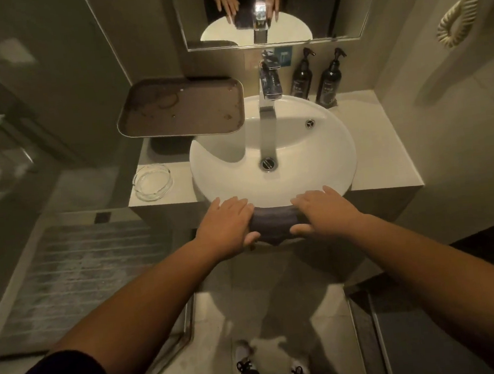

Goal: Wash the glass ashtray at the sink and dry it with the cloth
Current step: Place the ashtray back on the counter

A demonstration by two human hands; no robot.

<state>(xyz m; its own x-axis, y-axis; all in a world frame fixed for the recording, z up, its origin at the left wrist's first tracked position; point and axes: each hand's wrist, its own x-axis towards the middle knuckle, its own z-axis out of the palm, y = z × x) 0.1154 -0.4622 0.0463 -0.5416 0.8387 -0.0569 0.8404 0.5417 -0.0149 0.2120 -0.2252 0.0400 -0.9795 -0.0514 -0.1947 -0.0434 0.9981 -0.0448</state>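
Your left hand (225, 226) and right hand (324, 212) both lie flat, fingers straight, on the ends of the dark cloth (273, 226) draped over the sink's (344, 159) near rim. The glass ashtray (152, 181) sits on the worktop (382, 149) just left of the sink, nobody touching it. Further back: a brown tray (180, 107), maybe wet, too dim to say, then the tap (267, 94) and two pump bottles (330, 78).

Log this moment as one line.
left hand: flat on cloth | right hand: flat on cloth | cloth: draped over sink front rim | glass ashtray: on counter, left of sink, not held
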